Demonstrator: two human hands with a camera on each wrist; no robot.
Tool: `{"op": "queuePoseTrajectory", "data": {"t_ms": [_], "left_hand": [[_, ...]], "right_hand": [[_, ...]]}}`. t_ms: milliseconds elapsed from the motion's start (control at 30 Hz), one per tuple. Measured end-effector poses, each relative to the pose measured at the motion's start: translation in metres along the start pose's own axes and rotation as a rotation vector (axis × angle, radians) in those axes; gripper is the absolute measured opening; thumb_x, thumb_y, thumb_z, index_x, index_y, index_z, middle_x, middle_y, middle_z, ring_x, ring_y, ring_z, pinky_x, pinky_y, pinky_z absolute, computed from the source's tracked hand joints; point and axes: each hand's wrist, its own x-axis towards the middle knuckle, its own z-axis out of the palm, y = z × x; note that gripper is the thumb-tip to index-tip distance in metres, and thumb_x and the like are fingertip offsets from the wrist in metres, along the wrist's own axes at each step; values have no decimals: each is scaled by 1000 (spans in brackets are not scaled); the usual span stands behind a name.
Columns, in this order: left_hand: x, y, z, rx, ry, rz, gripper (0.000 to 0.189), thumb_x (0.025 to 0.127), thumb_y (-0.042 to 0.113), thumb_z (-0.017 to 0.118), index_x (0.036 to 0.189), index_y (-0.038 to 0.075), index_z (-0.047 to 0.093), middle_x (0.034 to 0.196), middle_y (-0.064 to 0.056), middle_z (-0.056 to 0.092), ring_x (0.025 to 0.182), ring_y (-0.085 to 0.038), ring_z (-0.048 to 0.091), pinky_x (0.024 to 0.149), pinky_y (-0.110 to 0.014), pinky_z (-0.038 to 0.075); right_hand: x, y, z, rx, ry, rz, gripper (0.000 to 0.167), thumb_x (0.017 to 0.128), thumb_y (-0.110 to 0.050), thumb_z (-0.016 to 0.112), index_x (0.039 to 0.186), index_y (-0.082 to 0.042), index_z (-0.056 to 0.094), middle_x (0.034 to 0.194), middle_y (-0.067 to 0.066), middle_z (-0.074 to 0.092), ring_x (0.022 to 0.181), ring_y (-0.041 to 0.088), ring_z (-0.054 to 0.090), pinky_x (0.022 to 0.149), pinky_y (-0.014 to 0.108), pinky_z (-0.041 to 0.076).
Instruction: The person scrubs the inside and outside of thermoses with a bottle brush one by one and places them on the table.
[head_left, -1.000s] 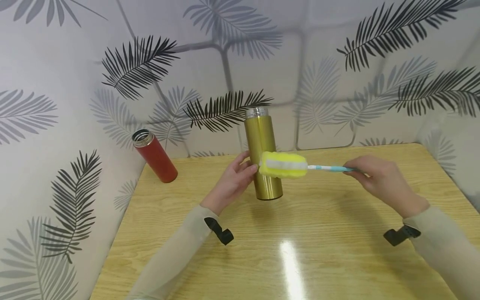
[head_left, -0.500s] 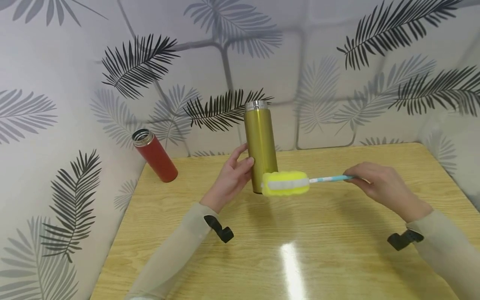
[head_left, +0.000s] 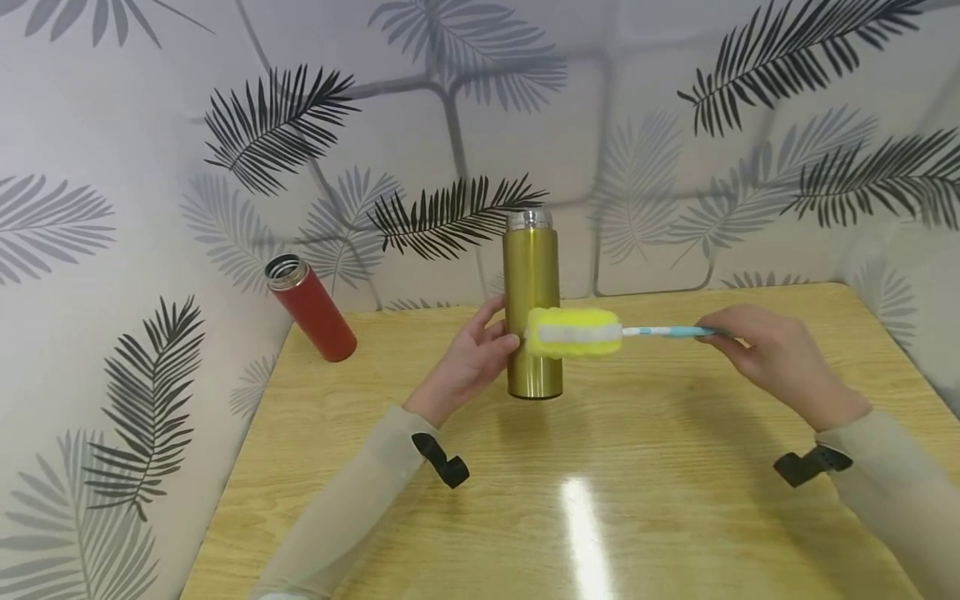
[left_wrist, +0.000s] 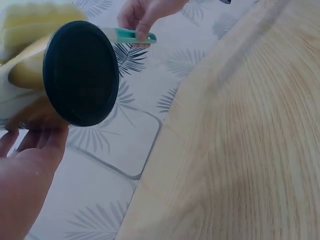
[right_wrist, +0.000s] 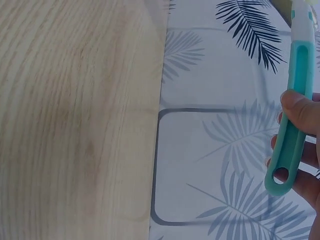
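Observation:
A gold thermos bottle (head_left: 531, 275) with a silver neck is held nearly upright above the table by my left hand (head_left: 468, 362), fingers around its left side. Its dark round base (left_wrist: 81, 73) faces the left wrist camera. Between thumb and fingers, my right hand (head_left: 783, 358) grips the teal and white handle (right_wrist: 292, 130) of a sponge brush. The brush's yellow and white sponge head (head_left: 576, 333) lies across the front of the gold bottle, seemingly against its side. In the left wrist view the bottle partly hides that sponge.
A red thermos bottle (head_left: 311, 308) without a lid stands at the table's back left corner. Behind the wooden table (head_left: 465, 517) rises a pale wall (head_left: 660, 167) with a leaf pattern. Black camera straps sit on both wrists.
The sponge head slid down the bottle, then back up. The gold bottle rose, then came down slightly right and straighter. My right hand followed the brush; the red bottle stayed put.

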Motion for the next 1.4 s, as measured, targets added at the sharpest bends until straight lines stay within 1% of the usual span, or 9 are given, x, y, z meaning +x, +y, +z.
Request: {"op": "queuePoseTrajectory", "data": {"t_ms": [100, 267, 400, 500, 567, 733, 867, 1100, 1400], "left_hand": [[1, -1, 2, 50, 5, -33, 119, 67, 45, 94, 161, 14, 29, 136, -12, 57, 117, -19, 61, 103, -32, 49], [1, -3, 6, 82, 8, -66, 112, 68, 40, 94, 157, 13, 31, 140, -17, 55, 119, -22, 60, 105, -36, 48], [3, -5, 7, 127, 19, -75, 98, 78, 31, 93, 154, 13, 33, 135, -15, 59, 116, -21, 62, 103, -35, 50], [2, -6, 7, 171, 36, -82, 75, 92, 13, 80, 151, 11, 34, 133, -16, 61, 113, -19, 64, 102, -34, 50], [2, -5, 7, 182, 45, -86, 65, 96, 3, 68, 150, 10, 35, 134, -18, 60, 113, -19, 63, 103, -34, 49], [1, -5, 7, 158, 41, -85, 63, 100, -7, 55, 156, 3, 30, 143, -23, 50, 122, -23, 57, 113, -40, 44], [1, -5, 4, 162, 43, -67, 67, 101, -3, 55, 160, 3, 27, 150, -24, 45, 127, -24, 54, 116, -40, 42], [0, -3, -5, 62, 43, -32, 72, 95, 22, 78, 154, 13, 37, 141, -14, 54, 121, -22, 59, 106, -38, 48], [2, 7, -10, 25, 79, -11, 64, 105, 17, 65, 160, 11, 33, 139, -8, 54, 125, -18, 55, 112, -39, 43]], "right_hand": [[2, 0, -2, -14, 16, 18, 58, 108, -56, 44, 99, -8, 77, 87, 2, 75, 76, 21, 70, 65, 38, 51], [6, 1, -2, -29, 30, 20, 57, 108, -54, 45, 100, -8, 77, 87, 4, 75, 76, 23, 71, 64, 41, 51], [11, 1, -3, -39, 40, 27, 57, 108, -52, 45, 99, -6, 76, 87, 7, 75, 77, 27, 72, 66, 43, 52], [16, 2, -3, -36, 65, 30, 56, 108, -50, 47, 100, -3, 76, 86, 10, 75, 74, 30, 71, 65, 44, 51], [18, 3, -3, -34, 84, 29, 56, 108, -49, 47, 100, -2, 76, 85, 11, 75, 70, 30, 70, 63, 44, 50], [21, 4, -2, -37, 96, 21, 54, 107, -49, 49, 100, -3, 77, 84, 10, 75, 66, 27, 69, 58, 42, 48], [19, 2, -1, -30, 58, 15, 56, 108, -51, 47, 98, -4, 76, 85, 8, 75, 70, 26, 70, 62, 41, 50], [10, -3, 3, -16, -19, -4, 56, 109, -51, 44, 97, -6, 76, 87, 6, 75, 76, 25, 72, 65, 43, 54], [-5, -7, 8, 24, -71, -51, 53, 109, -49, 44, 97, -9, 76, 87, 0, 75, 74, 19, 71, 61, 37, 55]]}}
